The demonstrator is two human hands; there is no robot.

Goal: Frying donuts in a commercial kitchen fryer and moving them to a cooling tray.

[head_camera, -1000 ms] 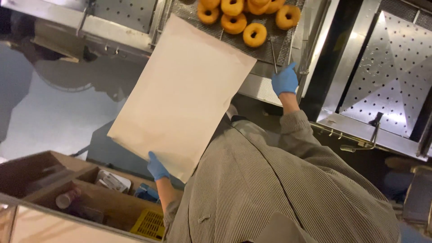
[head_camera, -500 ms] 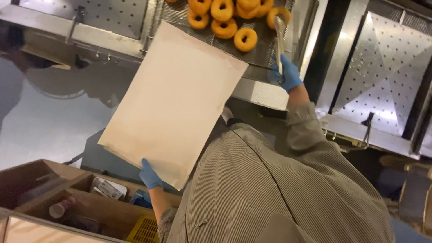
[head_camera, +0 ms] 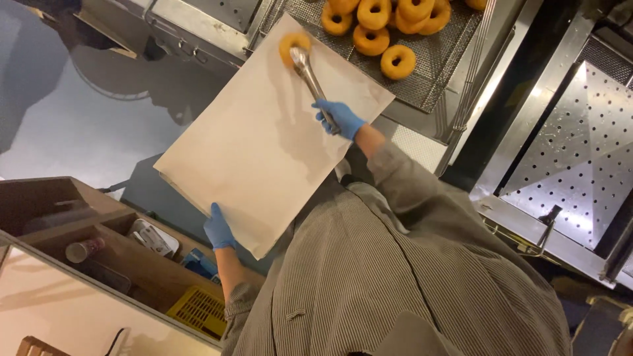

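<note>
My left hand, in a blue glove, grips the near edge of a large flat tray covered with pale paper and holds it tilted in front of me. In my right hand, also gloved in blue, are metal tongs. The tongs pinch a golden doughnut over the far corner of the paper. Several more doughnuts lie on a wire mesh rack just beyond the tray.
Steel equipment with a perforated panel stands to the right. A wooden shelf unit at lower left holds a can, packets and a yellow basket. A grey floor shows at left.
My right hand, holding tongs at the rack, has swung left with a doughnut to the paper's far corner. The tray has shifted right, closer to the rack.
</note>
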